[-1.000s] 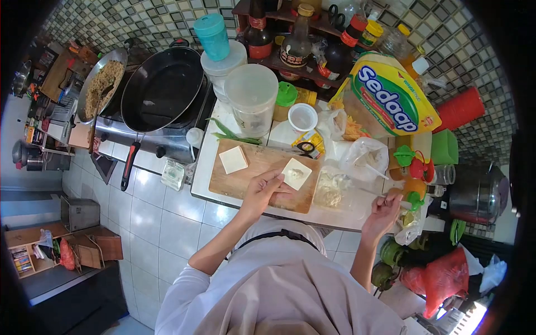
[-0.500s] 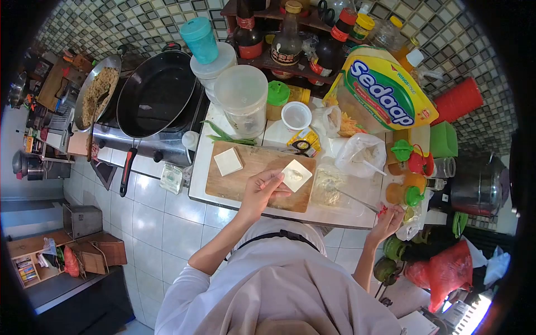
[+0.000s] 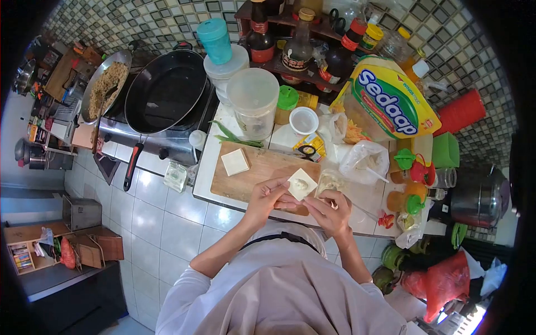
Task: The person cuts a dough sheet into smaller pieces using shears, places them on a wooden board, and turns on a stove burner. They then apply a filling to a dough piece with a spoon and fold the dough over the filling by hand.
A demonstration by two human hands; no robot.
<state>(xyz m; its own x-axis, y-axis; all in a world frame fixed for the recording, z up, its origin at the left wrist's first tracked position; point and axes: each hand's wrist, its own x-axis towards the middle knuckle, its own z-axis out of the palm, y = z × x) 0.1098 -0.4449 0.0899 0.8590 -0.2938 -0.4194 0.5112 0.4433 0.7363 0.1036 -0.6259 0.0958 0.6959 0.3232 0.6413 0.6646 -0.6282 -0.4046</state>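
Observation:
My left hand [image 3: 267,202] pinches the left corner of a square dumpling wrapper [image 3: 311,183], held over the wooden cutting board [image 3: 262,167]. A pale dollop of filling [image 3: 300,185] sits in the wrapper's middle. My right hand [image 3: 334,213] is at the lower right edge of the same wrapper, thumb and fingers closed on it. A stack of square wrappers [image 3: 235,162] lies on the board's left part. Partly behind my right hand is a clear container of pale filling [image 3: 331,181]. A thin metal utensil rests to its right, its red end [image 3: 385,219] near the counter's edge.
Scissors [image 3: 306,151], a white cup [image 3: 304,120] and a plastic bag [image 3: 364,162] lie beyond the board. A large clear jar [image 3: 252,103] stands behind it. On the left, a black frying pan [image 3: 166,92] and a pan of food [image 3: 106,84] sit on the stove.
My right hand has let go of the metal utensil and moved left to the wrapper. The utensil now lies with its red end free. The view has shifted slightly.

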